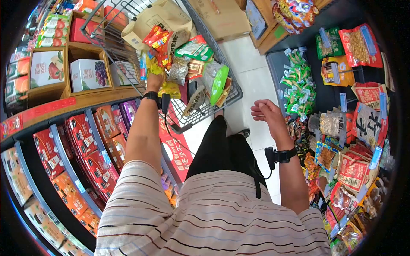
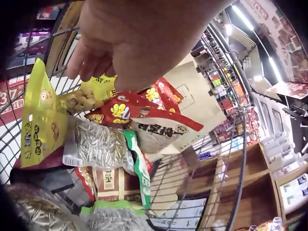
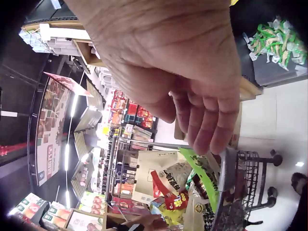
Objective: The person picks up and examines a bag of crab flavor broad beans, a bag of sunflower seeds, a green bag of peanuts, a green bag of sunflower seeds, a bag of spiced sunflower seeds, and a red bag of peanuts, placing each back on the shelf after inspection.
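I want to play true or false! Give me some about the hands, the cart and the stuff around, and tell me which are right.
1. The left hand is over the cart. True.
2. The right hand is holding a red bag. False: it holds nothing.
3. The striped top has long sleeves down to the wrists. False: the forearms are bare.
4. A brown bag is in the cart. True.
5. The box with grapes is in the cart. False: it is on a wooden shelf.

Packets (image 1: 178,71) inside shopping cart (image 1: 232,100)
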`<state>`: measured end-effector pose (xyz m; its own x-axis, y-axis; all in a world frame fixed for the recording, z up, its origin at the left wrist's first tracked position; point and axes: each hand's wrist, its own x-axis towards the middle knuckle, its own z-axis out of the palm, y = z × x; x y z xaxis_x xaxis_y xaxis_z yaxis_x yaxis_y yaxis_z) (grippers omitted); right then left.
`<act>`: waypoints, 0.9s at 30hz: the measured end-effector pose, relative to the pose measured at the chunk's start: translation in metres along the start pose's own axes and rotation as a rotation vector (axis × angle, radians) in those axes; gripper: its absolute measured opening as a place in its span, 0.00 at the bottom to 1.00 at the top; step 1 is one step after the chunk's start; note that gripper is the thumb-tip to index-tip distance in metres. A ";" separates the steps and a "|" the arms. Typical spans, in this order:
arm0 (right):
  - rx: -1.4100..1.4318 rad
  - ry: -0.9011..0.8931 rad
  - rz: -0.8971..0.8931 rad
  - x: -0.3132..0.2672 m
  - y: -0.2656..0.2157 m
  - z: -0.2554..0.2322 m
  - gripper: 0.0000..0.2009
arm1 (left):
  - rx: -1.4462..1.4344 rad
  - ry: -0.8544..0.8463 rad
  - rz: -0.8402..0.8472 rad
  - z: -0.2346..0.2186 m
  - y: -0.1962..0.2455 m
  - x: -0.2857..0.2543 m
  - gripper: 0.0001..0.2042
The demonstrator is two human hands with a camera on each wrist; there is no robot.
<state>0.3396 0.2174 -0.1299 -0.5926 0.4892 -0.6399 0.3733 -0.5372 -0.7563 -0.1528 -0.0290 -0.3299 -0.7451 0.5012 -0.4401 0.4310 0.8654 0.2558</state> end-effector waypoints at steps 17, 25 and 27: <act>0.038 0.012 0.030 0.043 -0.045 0.048 0.13 | 0.184 0.071 -0.055 -0.012 -0.010 0.060 0.17; 0.022 -0.039 -0.048 0.040 -0.072 0.063 0.13 | 0.017 0.331 0.081 -0.116 0.063 -0.031 0.15; 0.018 -0.053 -0.072 0.039 -0.080 0.067 0.13 | -0.136 0.385 0.214 -0.134 0.042 -0.039 0.11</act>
<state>0.2386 0.2338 -0.0853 -0.6546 0.4902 -0.5755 0.3156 -0.5145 -0.7973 -0.1739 -0.0124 -0.1866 -0.7925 0.6095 -0.0196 0.5443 0.7215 0.4280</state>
